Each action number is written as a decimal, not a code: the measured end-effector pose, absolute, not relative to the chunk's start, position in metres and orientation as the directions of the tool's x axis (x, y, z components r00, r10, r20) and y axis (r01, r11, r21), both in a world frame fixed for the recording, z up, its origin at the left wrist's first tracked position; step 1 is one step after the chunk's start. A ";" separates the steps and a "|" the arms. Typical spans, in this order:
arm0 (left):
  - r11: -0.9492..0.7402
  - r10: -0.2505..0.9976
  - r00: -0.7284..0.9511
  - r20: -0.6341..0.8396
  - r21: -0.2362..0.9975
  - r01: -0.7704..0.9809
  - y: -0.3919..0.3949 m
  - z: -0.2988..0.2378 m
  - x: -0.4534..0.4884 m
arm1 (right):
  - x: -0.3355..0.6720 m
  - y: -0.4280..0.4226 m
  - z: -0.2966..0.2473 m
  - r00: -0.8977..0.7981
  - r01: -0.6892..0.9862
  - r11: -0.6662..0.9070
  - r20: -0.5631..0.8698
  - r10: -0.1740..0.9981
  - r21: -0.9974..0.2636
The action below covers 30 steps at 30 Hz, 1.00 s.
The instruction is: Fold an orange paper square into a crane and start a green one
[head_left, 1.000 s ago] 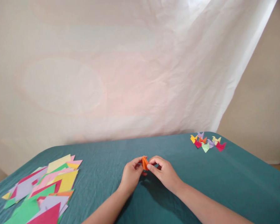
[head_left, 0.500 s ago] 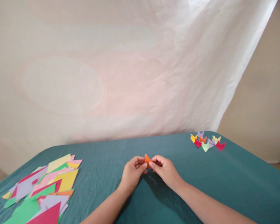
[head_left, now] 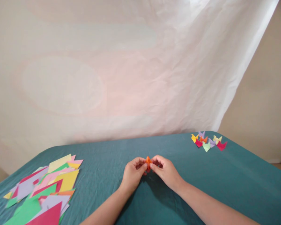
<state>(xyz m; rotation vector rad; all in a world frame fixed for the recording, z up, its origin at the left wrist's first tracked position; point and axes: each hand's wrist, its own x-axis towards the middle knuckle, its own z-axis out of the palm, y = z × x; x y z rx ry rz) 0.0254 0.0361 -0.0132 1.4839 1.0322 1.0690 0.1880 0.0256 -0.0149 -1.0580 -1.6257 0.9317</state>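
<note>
A small folded piece of orange paper [head_left: 148, 161] is pinched between both hands, over the middle of the table. Its pointed top sticks up, and a dark slit runs down its centre. My left hand [head_left: 136, 170] grips its left side between thumb and fingers. On its right side, my right hand [head_left: 164, 170] holds it the same way. The fingers cover the paper's edges and part of its lower end.
Overlapping sheets of coloured paper [head_left: 69, 181] spread over the left of the green-covered table [head_left: 100, 175]. Several small folded paper birds [head_left: 206, 146] sit at the far right. A pale cloth [head_left: 131, 78] hangs behind the table.
The orange paper now shows a slit down its middle, where a flatter orange face showed before. Both hands stay nearly in place, still pinching it.
</note>
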 end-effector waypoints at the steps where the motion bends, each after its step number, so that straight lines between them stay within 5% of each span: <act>1: -0.159 0.963 0.233 0.134 0.983 0.089 0.036 -0.012 0.026 | 0.188 0.026 -0.015 -0.166 0.224 0.344 0.312 0.936 -0.912; 13: -0.165 0.960 0.231 0.157 0.986 0.014 0.034 -0.006 0.025 | 0.191 0.027 -0.010 -0.091 0.270 0.456 0.449 0.889 -0.848; 30: -0.207 0.963 0.183 0.198 0.978 0.032 0.032 0.005 0.021 | 0.190 0.025 -0.013 -0.136 0.363 0.476 0.460 0.877 -0.801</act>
